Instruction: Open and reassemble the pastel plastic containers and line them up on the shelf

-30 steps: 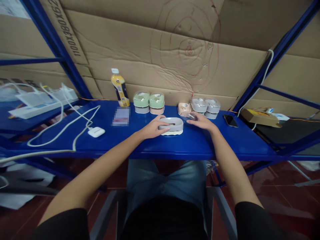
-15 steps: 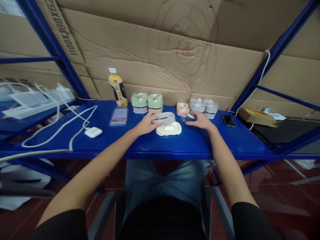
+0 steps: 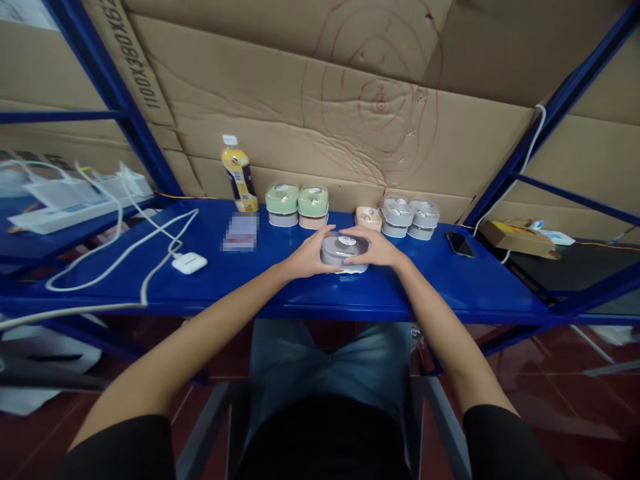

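A grey oval box stands on a cream moulded tray near the middle of the blue shelf. Over it sits a clear plastic cover with a round white label. My left hand is curved round the left side of the box, thumb low in front and fingers behind. From the right, my right hand grips the cover and box the same way. Whether the cover is seated on the tray is hidden by my fingers. Just behind my right hand is a peach box under a clear cover.
At the back left stand stacked green-topped boxes and a yellow drink bottle. Grey stacked boxes are at the back right, with a phone beyond. A white earbud case on a cable lies left.
My right hand has brought the clear cover left and over the grey box. The grey box now sits on the cream tray, with both hands round it.
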The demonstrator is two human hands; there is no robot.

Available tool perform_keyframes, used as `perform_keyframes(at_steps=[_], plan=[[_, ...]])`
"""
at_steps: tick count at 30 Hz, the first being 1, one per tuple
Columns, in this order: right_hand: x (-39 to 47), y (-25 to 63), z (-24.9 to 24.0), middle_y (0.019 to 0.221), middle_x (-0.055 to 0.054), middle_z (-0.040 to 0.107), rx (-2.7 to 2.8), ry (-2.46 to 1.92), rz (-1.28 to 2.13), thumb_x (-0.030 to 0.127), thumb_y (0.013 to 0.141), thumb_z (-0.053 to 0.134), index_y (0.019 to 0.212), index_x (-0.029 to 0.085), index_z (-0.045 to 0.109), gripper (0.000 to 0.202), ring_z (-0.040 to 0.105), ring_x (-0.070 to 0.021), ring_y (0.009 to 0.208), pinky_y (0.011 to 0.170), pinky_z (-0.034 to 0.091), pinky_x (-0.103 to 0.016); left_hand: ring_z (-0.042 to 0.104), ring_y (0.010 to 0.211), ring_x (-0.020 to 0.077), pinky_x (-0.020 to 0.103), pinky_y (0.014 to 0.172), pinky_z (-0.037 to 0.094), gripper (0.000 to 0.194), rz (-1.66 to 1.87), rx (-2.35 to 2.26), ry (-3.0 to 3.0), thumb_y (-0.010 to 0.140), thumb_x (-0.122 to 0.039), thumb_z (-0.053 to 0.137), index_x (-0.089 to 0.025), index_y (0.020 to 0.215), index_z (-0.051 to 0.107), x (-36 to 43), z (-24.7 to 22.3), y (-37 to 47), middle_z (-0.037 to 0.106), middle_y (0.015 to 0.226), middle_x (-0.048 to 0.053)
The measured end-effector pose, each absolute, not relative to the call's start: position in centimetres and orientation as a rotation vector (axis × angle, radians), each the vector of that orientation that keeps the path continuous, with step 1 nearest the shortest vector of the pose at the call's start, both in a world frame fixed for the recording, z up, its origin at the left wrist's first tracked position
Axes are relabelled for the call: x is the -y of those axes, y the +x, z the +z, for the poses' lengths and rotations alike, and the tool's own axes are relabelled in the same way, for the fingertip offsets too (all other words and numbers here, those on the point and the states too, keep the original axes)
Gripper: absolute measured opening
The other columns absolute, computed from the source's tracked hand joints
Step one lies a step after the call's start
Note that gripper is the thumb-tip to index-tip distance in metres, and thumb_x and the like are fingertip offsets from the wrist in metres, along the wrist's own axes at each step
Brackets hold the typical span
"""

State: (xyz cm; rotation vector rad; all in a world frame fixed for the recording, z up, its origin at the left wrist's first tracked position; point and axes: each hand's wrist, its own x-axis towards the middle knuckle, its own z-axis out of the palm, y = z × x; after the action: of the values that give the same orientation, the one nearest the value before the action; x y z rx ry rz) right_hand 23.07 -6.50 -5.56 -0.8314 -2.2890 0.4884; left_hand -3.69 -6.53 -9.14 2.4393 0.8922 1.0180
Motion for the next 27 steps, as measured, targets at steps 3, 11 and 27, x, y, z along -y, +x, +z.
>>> perform_keyframes(at_steps=[3,11,27], plan=[[6.15,22.87,-6.01,0.145,-0.011,0.072,2.301,-0.818,0.525,0.057,0.071,0.097,0.147,0.029,0.072,0.084,0.068,-0.0338,0.134,0.122,0.051,-0.056,0.057,0.148,0.0456,0.063,0.124,0.046,0.122,1.018,-0.870,2.452,0.070,-0.061,0.094,-0.017,0.167,0.034,6.46,-9.14,-3.68,0.058,0.159,0.025],[6.60,23.18,-6.17,0.149,-0.012,0.069,2.287,-0.804,0.575,0.055,0.078,0.093,0.150,0.029,0.068,0.080,0.066,-0.0331,0.138,0.122,0.049,-0.056,0.047,0.157,0.0470,0.063,0.130,0.040,0.119,0.971,-0.905,2.485,0.069,-0.063,0.094,-0.016,0.164,0.039,6.13,-9.37,-3.71,0.048,0.169,0.026],[6.99,22.93,-5.61,0.147,-0.012,0.071,2.296,-0.839,0.550,0.056,0.076,0.094,0.145,0.027,0.072,0.077,0.067,-0.0323,0.137,0.125,0.048,-0.054,0.043,0.160,0.0466,0.064,0.131,0.038,0.121,0.944,-0.899,2.465,0.073,-0.056,0.094,-0.018,0.169,0.032,6.38,-9.60,-3.60,0.042,0.172,0.026]])
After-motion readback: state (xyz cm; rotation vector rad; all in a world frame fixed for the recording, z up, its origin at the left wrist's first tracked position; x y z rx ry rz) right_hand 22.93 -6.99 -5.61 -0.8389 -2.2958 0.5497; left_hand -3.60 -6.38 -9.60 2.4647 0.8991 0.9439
